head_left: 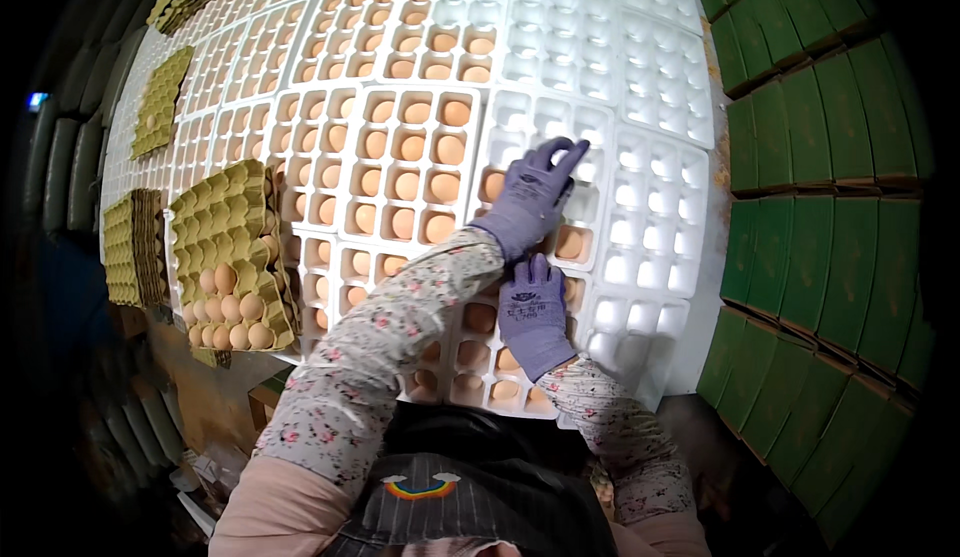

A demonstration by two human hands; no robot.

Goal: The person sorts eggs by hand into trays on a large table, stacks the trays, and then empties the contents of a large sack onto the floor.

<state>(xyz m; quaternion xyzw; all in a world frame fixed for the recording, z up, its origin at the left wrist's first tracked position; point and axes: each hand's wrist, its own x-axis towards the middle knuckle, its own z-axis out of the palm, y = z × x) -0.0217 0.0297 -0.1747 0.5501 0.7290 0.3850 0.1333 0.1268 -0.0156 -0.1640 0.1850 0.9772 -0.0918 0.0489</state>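
Both my hands wear purple gloves and are over a white foam egg tray (597,249) on the right of the laid-out rows. My left hand (527,199) reaches across the tray with its fingers stretched and spread over the cups. Whatever lies below its palm is hidden. Nearer to me, my right hand (537,317) has its fingers bent down into the cups, so I cannot see what they grip. Close beside it a brown egg (572,242) sits in a cup. Another egg (493,186) shows left of my left hand.
Egg-filled foam trays (412,144) spread to the left and back. White trays with bare cups (655,207) line the right side. Yellow-green pulp trays, one with eggs (230,308), are stacked at left. Green boxes (790,247) form a wall at right.
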